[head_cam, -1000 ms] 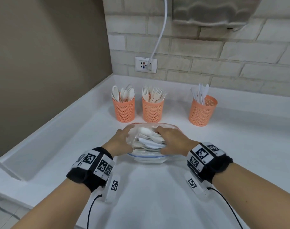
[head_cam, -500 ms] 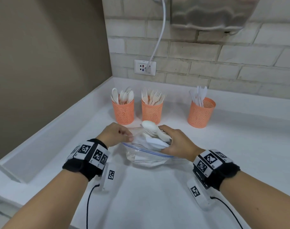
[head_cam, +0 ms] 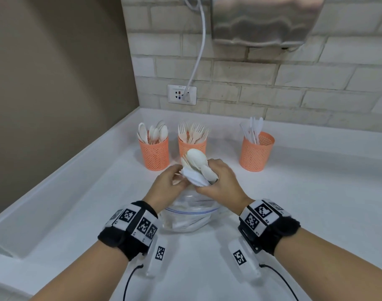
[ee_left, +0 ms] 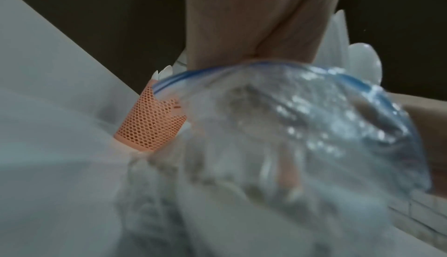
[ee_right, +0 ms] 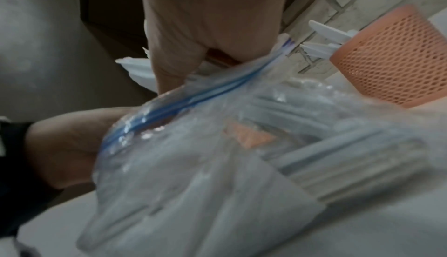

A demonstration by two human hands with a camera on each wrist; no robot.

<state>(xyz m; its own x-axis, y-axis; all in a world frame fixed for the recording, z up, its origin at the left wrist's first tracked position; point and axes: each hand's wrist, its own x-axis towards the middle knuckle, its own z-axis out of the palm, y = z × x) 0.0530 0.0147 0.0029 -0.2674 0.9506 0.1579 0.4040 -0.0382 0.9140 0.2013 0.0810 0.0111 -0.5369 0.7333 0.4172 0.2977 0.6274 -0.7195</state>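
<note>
A clear zip bag [head_cam: 189,218] with a blue seal lies open on the white counter, with more white cutlery inside. Above its mouth, my right hand [head_cam: 210,181] grips a bundle of white plastic cutlery [head_cam: 197,165], a spoon bowl on top and serrated knives below. My left hand [head_cam: 175,181] meets the bundle from the left, its fingers curled onto the pieces. In the left wrist view the bag [ee_left: 302,127] fills the frame below my palm. The right wrist view shows the bag [ee_right: 217,156], blurred, under my fingers [ee_right: 174,66].
Three orange mesh cups stand at the back: spoons [head_cam: 155,155], forks [head_cam: 192,145] partly behind the bundle, knives [head_cam: 255,152]. A raised counter edge runs along the left. On the brick wall are a socket [head_cam: 181,94] and a metal dryer [head_cam: 261,20].
My right hand has lifted the cutlery bundle up out of the bag. My left hand has left the bag's rim and come onto the bundle.
</note>
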